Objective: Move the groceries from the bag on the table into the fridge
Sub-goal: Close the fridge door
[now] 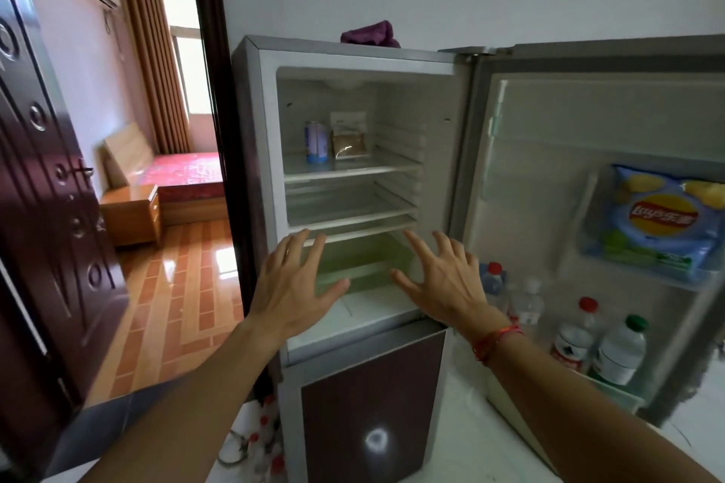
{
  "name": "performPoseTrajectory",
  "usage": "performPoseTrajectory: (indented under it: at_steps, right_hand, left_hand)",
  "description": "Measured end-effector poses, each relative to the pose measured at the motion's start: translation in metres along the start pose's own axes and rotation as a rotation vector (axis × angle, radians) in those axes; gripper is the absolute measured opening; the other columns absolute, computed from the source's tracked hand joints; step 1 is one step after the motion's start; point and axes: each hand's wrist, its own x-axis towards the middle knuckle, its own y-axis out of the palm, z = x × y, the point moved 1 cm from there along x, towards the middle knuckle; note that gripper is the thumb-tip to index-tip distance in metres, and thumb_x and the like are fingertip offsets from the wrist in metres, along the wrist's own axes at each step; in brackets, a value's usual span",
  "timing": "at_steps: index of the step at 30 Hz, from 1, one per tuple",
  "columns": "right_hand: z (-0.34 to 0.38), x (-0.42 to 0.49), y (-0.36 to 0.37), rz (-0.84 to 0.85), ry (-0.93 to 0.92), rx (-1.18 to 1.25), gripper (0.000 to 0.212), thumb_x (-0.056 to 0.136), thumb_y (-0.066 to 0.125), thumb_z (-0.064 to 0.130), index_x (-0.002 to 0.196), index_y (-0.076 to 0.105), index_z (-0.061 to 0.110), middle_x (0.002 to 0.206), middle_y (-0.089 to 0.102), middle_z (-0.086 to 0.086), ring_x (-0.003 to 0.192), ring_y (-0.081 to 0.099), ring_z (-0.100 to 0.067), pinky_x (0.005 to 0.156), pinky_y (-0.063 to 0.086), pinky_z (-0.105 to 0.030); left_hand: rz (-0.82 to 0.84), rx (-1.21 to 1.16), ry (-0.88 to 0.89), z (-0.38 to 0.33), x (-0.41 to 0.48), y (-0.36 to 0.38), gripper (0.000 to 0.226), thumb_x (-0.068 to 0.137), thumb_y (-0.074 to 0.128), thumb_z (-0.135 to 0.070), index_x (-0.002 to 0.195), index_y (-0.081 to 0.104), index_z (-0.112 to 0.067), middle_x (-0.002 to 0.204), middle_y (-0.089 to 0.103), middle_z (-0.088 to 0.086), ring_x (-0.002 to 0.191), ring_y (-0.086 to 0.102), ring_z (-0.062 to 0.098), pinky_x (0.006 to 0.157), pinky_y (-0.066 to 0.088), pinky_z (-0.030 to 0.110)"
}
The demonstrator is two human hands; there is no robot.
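Both hands, left (294, 282) and right (443, 278), spread wide and empty before the open fridge's (259, 98) translucent green drawer (365, 267).

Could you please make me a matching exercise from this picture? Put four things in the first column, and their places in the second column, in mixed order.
Things:
1. blue can
2. chips bag
3. purple cloth
4. green-capped bottle

Places:
A. on top of the fridge
B. in the bottom bin of the fridge door
C. on the top shelf inside the fridge
D. in the upper bin of the fridge door

Pairs: 1-C, 2-D, 3-A, 4-B
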Motion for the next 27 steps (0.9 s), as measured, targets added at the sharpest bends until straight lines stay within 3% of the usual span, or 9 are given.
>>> performPoseTrajectory:
  at_steps: [13,24,27]
  right_hand:
    - [0.012,-0.119,-0.034,0.044,0.025,0.011,0.079,0.091,0.040,0.076,0.158,0.014,0.043,0.161,0.026,-0.013,0.145,0.029,-0.036,0.117,0.028,-0.056]
    - [-0.032,-0.141,-0.053,0.051,0.045,0.037,0.079,0.091,0.039,0.076,0.158,0.013,0.043,0.163,0.023,-0.015,0.148,0.024,-0.037,0.119,0.024,-0.058]
    - [-0.057,-0.146,-0.055,0.036,0.075,0.026,0.079,0.089,0.038,0.078,0.156,0.013,0.045,0.160,0.028,-0.013,0.144,0.030,-0.037,0.116,0.028,-0.058]
  left_hand:
    - [0.023,0.017,-0.034,-0.034,-0.104,-0.048,0.090,0.083,0.026,-0.078,0.151,0.030,-0.019,0.157,0.028,0.008,0.144,0.025,0.028,0.113,0.031,0.046]
    - [0.040,-0.011,-0.026,-0.088,-0.105,-0.056,0.092,0.081,0.025,-0.078,0.151,0.030,-0.018,0.154,0.031,0.010,0.143,0.028,0.028,0.113,0.033,0.046]
    - [0.054,-0.024,0.011,-0.109,-0.097,-0.049,0.092,0.082,0.023,-0.079,0.153,0.026,-0.020,0.156,0.027,0.008,0.143,0.026,0.026,0.114,0.031,0.045]
